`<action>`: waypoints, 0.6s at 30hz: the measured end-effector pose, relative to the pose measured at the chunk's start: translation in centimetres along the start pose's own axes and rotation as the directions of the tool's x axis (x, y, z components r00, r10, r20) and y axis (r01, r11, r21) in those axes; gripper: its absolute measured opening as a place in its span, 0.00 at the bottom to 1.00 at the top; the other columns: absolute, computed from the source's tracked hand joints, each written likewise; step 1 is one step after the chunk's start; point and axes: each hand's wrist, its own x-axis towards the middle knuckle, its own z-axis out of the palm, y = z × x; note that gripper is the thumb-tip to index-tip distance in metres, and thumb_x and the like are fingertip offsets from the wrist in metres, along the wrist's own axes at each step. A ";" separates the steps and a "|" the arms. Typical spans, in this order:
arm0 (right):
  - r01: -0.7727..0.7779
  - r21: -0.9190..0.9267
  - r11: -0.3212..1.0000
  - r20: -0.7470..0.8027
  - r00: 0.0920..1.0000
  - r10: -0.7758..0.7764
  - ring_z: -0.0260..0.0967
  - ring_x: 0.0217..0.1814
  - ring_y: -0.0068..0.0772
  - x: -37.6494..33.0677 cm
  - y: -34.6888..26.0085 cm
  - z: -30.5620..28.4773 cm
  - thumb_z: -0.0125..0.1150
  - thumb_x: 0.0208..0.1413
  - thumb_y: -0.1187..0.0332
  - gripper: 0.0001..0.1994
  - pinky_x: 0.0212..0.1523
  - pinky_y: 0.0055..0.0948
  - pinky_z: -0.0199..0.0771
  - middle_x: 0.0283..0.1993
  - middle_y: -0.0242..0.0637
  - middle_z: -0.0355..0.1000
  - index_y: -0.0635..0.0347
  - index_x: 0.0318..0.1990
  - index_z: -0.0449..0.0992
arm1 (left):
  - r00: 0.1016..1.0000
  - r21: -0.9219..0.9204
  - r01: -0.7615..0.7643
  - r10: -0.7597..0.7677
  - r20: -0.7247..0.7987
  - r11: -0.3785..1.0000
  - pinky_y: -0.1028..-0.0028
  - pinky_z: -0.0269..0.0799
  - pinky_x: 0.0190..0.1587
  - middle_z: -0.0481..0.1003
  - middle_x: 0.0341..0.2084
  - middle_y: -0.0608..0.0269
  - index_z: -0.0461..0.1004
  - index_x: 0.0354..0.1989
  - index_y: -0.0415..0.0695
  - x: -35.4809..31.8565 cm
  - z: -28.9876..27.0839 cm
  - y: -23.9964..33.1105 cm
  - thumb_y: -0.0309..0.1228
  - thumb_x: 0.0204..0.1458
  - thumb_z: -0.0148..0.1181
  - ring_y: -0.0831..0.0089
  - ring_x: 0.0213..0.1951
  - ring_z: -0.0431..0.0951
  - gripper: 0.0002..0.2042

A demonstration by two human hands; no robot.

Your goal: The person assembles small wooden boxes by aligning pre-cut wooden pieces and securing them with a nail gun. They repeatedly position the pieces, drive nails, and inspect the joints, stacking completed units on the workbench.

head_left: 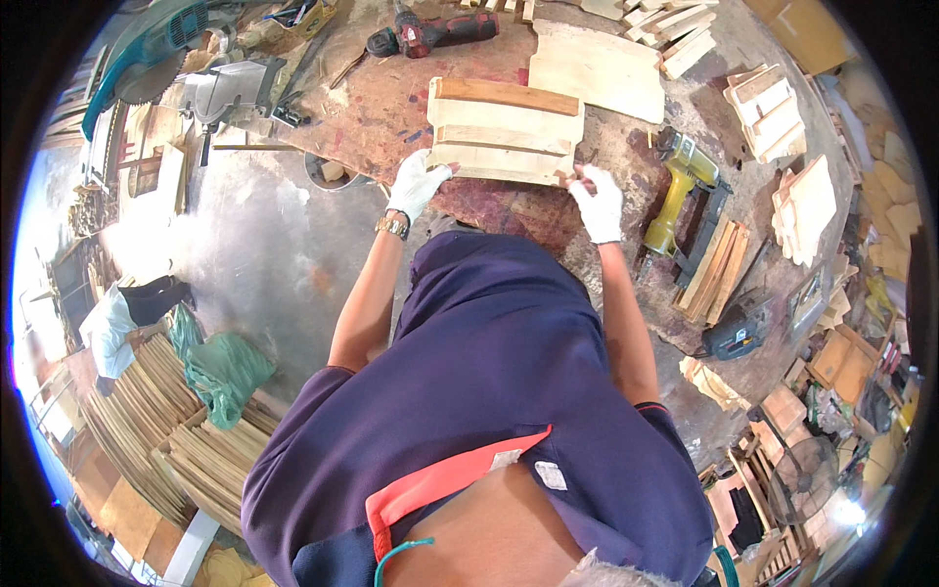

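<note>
A pale wooden panel [501, 158] with wooden slats fixed or laid across it lies in front of me at the near edge of the worn workbench. My left hand [419, 186], in a white glove and with a watch at the wrist, is closed on the panel's near left corner. At the near right corner my right hand [598, 203], also gloved, has its thumb and fingertips closed on the edge. A darker slat [507, 96] runs along the far side, and a paler slat [504, 138] crosses the middle.
Beyond the panel lie a plain wooden board [597, 70] and a red-black cordless drill [430, 35]. A yellow nail gun [677, 191] rests on the right, beside bundled wood strips [714, 269]. A miter saw [147, 73] stands far left; stacked slats [147, 430] lie at lower left.
</note>
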 end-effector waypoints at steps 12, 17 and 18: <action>-0.580 -0.515 0.632 -0.453 0.809 0.374 0.72 0.56 0.61 4.1 5.5 -11.2 0.68 0.45 0.63 0.50 0.58 0.49 0.74 0.58 0.56 0.70 0.61 0.75 0.44 | 0.981 0.389 -0.101 0.156 -0.113 0.916 0.59 0.74 0.43 0.81 0.32 0.47 0.78 0.39 0.37 -0.2 -0.1 -0.2 0.52 0.49 0.69 0.53 0.37 0.81 0.26; -0.331 -0.565 0.755 -0.327 0.931 0.163 0.79 0.45 0.52 2.2 2.6 -13.7 0.73 0.47 0.65 0.45 0.46 0.44 0.80 0.50 0.55 0.77 0.65 0.71 0.54 | 0.969 0.416 -0.124 0.201 -0.147 0.901 0.56 0.75 0.43 0.81 0.34 0.43 0.76 0.38 0.38 -0.7 0.1 0.0 0.58 0.48 0.68 0.47 0.41 0.81 0.30; -0.415 -0.344 0.842 -0.218 0.908 0.358 0.77 0.34 0.43 1.3 0.8 -15.2 0.73 0.49 0.65 0.37 0.35 0.39 0.77 0.42 0.50 0.78 0.65 0.64 0.62 | 0.973 0.410 -0.110 0.183 -0.143 0.905 0.56 0.75 0.43 0.80 0.34 0.43 0.75 0.37 0.38 -0.9 0.2 0.0 0.59 0.48 0.68 0.47 0.40 0.81 0.30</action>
